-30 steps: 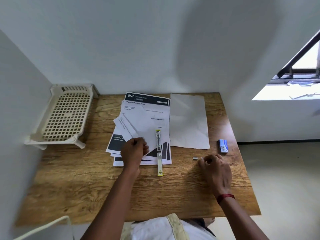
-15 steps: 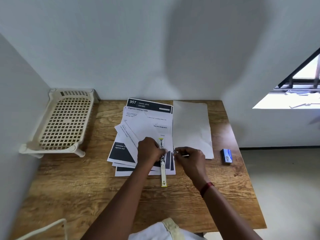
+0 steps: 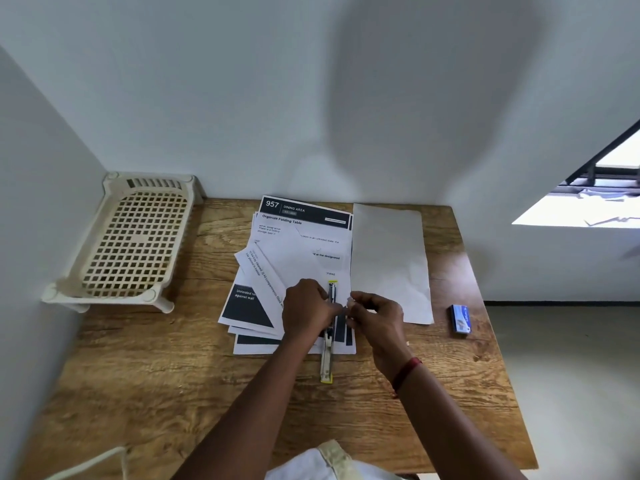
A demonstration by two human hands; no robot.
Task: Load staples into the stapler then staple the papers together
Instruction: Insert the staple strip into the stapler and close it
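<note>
A slim stapler (image 3: 327, 358) with yellow ends lies opened out flat, partly on a fanned stack of printed papers (image 3: 294, 251) and partly on the wooden table (image 3: 173, 375). My left hand (image 3: 306, 311) grips the stapler's middle from the left. My right hand (image 3: 377, 318) is just to the right, fingertips pinched on a small strip of staples held against the stapler's channel; the strip is mostly hidden by my fingers. A blank white sheet (image 3: 388, 261) lies right of the stack.
A small blue staple box (image 3: 460, 318) sits near the table's right edge. A cream plastic lattice tray (image 3: 135, 237) stands on legs in the back-left corner. White walls close the back and left; the floor drops off to the right.
My right hand picked up the staple strip from the table at the right and carried it left to the stapler. My left hand moved from the papers onto the stapler.
</note>
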